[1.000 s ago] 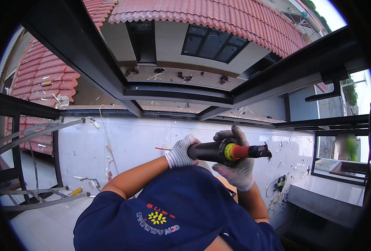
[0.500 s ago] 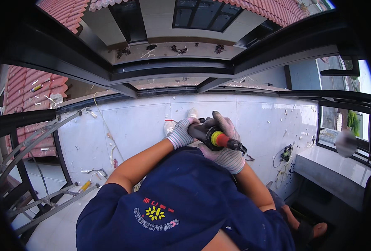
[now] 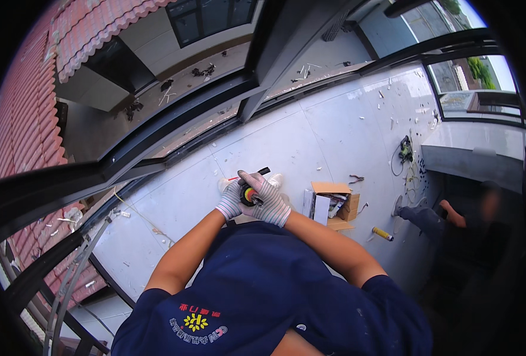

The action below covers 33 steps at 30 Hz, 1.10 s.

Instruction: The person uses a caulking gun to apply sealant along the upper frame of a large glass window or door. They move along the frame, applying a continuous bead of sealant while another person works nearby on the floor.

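Note:
In front of my body I hold a black power drill [image 3: 249,196] with a yellow and red collar, its chuck end facing up toward me. My left hand [image 3: 229,202], in a striped knit glove, is closed around the drill's left side. My right hand [image 3: 273,200], gloved alike, wraps its other side, with the thumb and fingers near the collar. A black bar with a red end shows just beyond my fingers; I cannot tell whether it belongs to the drill. My light shoes [image 3: 276,180] are partly hidden below the hands.
An open cardboard box [image 3: 350,206] stands right of my hands, with pliers [image 3: 356,178] and a yellow can [image 3: 383,234] nearby. A corded green tool [image 3: 405,150] and scraps lie farther right. A person [image 3: 450,216] is at the right. A dark window frame [image 3: 180,133] runs along the left.
My view has turned to the right, bringing the box and the person more into sight. The drill's chuck end has swung from pointing lower right to pointing up toward me.

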### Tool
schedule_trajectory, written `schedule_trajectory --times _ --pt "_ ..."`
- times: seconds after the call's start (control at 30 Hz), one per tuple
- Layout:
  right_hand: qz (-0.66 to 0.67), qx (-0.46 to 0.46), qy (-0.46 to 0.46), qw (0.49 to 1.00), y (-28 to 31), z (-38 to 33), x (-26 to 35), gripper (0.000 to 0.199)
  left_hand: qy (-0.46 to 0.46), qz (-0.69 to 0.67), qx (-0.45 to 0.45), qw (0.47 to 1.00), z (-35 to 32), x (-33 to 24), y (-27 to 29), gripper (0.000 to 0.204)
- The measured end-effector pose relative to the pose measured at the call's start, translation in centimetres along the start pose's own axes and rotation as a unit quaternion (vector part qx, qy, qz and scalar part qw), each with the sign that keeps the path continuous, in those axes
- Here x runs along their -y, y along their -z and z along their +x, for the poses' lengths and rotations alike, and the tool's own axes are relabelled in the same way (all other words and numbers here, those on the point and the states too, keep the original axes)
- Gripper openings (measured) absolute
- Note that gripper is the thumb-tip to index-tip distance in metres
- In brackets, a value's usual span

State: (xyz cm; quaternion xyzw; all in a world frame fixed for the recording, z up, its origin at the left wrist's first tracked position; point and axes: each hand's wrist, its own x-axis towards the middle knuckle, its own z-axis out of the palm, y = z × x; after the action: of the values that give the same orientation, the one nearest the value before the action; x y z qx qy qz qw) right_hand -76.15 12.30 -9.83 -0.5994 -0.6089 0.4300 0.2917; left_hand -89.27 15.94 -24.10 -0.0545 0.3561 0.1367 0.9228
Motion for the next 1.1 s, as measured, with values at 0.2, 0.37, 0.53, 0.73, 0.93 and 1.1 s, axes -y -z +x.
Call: schedule_trajectory --times 0.2,0.37,0.53,0.73,0.93,1.1 --pt "-0.031 -0.039 0.005 0.999 -1.0 -1.7 -6.8 0.092 0.045 0.052 -0.103 0.992 4.5 1.8 1.8 0.043" --pt "-0.001 -0.062 -0.001 0.998 0.2 -1.8 -8.4 0.091 0.016 0.151 -0.011 0.988 6.9 2.3 4.6 0.042" --pt "0.018 -0.041 -0.044 0.998 0.1 -2.3 -12.3 0.091 0.065 0.379 -0.070 0.921 9.1 2.3 3.2 0.038" --pt "0.028 -0.067 -0.045 0.996 0.3 -2.7 -13.2 0.088 -0.020 0.829 0.042 0.557 10.4 2.7 6.3 0.038" --pt "0.041 -0.035 -0.119 0.991 3.7 -2.6 -14.6 0.095 0.029 0.372 -0.062 0.926 12.9 2.6 1.6 0.035" --pt "0.074 -0.138 -0.124 0.980 9.7 -4.6 -16.2 0.100 -0.146 0.605 -0.074 0.779 13.6 2.6 -5.6 0.038"
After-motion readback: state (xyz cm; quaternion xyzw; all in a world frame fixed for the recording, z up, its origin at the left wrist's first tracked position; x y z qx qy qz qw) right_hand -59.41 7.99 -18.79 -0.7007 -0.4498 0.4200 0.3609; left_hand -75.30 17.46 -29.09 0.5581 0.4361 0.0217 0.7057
